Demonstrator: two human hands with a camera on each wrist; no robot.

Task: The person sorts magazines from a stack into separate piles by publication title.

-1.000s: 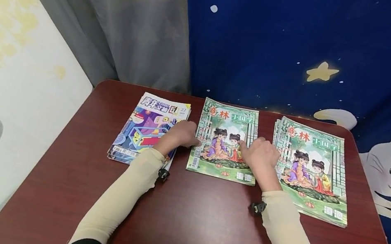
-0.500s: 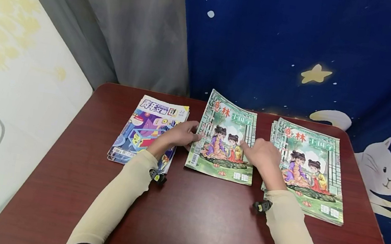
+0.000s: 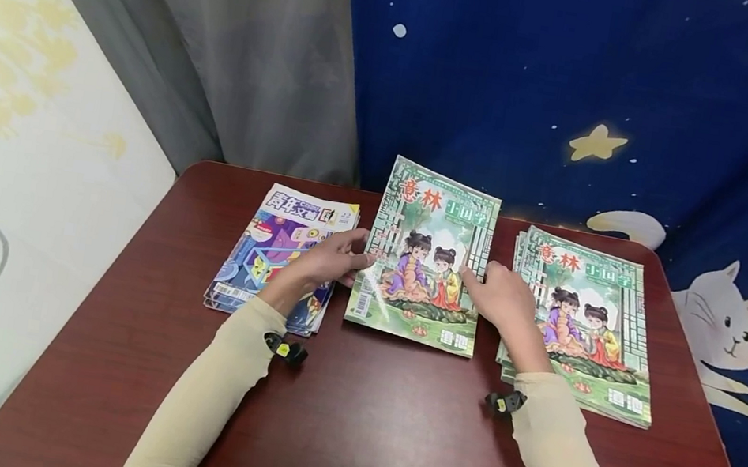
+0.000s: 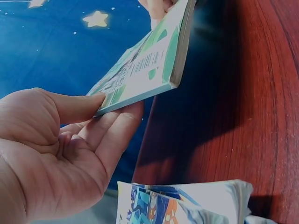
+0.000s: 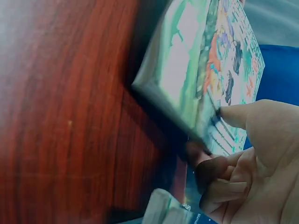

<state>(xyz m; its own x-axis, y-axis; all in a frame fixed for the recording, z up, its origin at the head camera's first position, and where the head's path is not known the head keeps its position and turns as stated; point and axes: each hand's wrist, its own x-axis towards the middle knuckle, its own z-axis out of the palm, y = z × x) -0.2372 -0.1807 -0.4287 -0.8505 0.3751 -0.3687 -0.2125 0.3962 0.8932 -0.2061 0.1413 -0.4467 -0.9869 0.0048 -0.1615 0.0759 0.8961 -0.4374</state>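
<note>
Both hands hold a green magazine (image 3: 422,272) with two cartoon children on its cover, raised off the table between two stacks. My left hand (image 3: 331,258) pinches its left edge, thumb on the cover and fingers beneath, as the left wrist view shows on the magazine's spine side (image 4: 140,74). At the opposite edge my right hand (image 3: 503,298) grips it, thumb on top and fingers curled under. To the left lies a stack of purple magazines (image 3: 271,251). On the right is a stack of magazines with the same green cover (image 3: 589,336).
The dark red wooden table (image 3: 362,423) carries both stacks near its far edge. Behind it hang a grey curtain (image 3: 284,53) and a blue curtain (image 3: 481,81) with stars and a white cat. A pale wall panel (image 3: 32,161) borders the left side.
The green magazine has come up off the table, its far edge rising first. The left hand has slipped its fingers beneath the edge and shifted slightly left with it.
</note>
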